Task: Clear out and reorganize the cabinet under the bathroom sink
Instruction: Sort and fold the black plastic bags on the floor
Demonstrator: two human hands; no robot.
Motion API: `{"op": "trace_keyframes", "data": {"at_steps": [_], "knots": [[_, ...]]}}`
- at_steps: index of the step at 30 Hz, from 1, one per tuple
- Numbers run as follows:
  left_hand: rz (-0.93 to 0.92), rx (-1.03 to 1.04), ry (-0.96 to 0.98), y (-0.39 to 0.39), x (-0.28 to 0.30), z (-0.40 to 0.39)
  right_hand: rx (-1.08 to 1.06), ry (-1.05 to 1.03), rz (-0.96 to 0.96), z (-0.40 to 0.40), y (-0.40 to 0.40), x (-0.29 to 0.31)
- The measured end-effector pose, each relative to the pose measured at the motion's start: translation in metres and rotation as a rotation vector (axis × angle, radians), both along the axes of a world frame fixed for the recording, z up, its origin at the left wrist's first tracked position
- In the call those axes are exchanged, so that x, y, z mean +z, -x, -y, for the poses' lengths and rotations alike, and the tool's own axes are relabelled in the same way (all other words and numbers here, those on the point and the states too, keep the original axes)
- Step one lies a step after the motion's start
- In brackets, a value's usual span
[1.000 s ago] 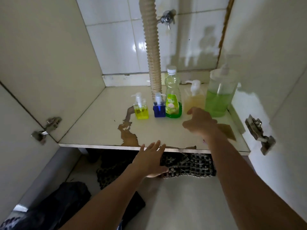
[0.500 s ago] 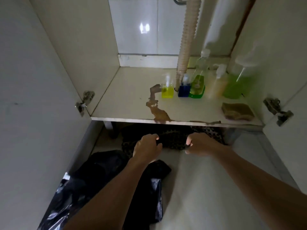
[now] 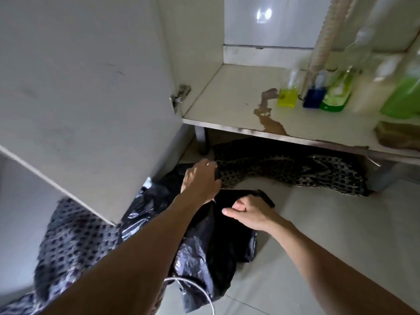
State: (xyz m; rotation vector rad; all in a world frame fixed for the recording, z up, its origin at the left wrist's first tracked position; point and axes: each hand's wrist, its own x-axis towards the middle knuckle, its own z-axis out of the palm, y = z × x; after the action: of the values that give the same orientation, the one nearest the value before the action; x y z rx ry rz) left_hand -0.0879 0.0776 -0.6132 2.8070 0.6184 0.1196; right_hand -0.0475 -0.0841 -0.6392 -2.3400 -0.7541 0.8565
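A black plastic bag lies crumpled on the tiled floor in front of the open cabinet. My left hand grips the bag's upper edge, right beside a dark patterned mat. My right hand pinches the bag's rim with curled fingers. Along the right of the cabinet floor stand a small yellow pump bottle, a blue one, a green dish-soap bottle, a pale pump bottle and a big green pump bottle, all blurred.
The left cabinet door hangs open over the bag's left side. A ribbed drain hose drops behind the bottles. A brown sponge lies at the shelf's front right. The mat reaches under the cabinet. A white cable crosses the bag.
Both hands have dropped from the cabinet's front edge to the floor and taken hold of the black bag. The view has swung left and downward.
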Motion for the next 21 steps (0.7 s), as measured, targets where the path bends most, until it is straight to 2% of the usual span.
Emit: {"op": "trace_keyframes", "data": {"at_steps": [2,4,7,10,14,18,21], "knots": [[0.003,0.109,0.028,0.015,0.010,-0.011,0.050,-0.011,-0.038,-0.019,0.016,0.000],[-0.136,0.189,0.091,0.028,0.013,-0.021,0.087,0.016,-0.086,-0.034,0.035,-0.007],[-0.429,0.137,0.153,0.047,0.012,-0.026,0.004,-0.024,0.009,-0.045,0.065,-0.027],[-0.480,0.073,0.284,0.060,0.014,-0.028,-0.136,-0.157,0.122,-0.048,0.072,-0.031],[-0.338,0.076,0.184,0.060,0.029,-0.037,-0.219,-0.283,0.197,-0.051,0.059,-0.006],[0.024,0.295,0.087,0.060,0.055,-0.047,-0.203,-0.266,0.272,-0.053,0.050,0.013],[0.194,0.355,0.091,0.064,0.078,-0.044,-0.183,-0.239,0.340,-0.047,0.040,0.023]]}}
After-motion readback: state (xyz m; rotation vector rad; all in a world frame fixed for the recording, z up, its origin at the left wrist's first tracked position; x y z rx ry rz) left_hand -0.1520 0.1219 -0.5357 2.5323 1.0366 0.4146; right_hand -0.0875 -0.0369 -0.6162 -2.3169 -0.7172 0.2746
